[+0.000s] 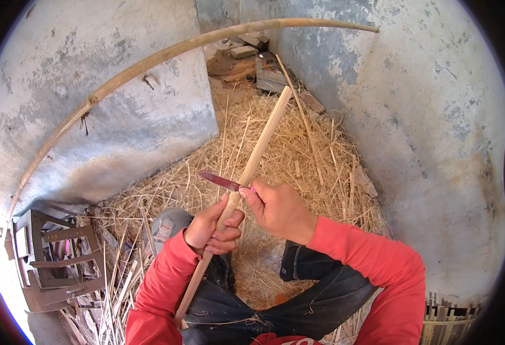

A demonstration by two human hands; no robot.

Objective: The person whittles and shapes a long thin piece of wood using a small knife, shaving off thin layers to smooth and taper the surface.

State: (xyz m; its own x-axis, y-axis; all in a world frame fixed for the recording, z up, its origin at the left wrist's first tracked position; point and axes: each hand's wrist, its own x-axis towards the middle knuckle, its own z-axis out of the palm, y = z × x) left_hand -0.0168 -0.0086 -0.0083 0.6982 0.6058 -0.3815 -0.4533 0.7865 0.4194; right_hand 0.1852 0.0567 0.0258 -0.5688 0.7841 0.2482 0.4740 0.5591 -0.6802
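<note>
A long pale bamboo strip (265, 137) slants from my lap up and away toward the shavings, with a knobbly node partway along it. My left hand (215, 226) is closed around the strip just below that node. In my right hand (280, 210) is a knife (220, 181), its dark reddish blade pointing left across the strip right above the node. The right hand's fingers are wrapped round the handle, which is mostly hidden. Where the edge meets the bamboo, I cannot tell how deep it sits.
Bamboo shavings (298, 138) heap across the floor ahead. A long curved bamboo pole (166, 54) arches in front of the weathered wall (436, 115). A dark slatted chair (62, 259) lies at the left beside loose strips (120, 287). Bricks (244, 52) sit in the far corner.
</note>
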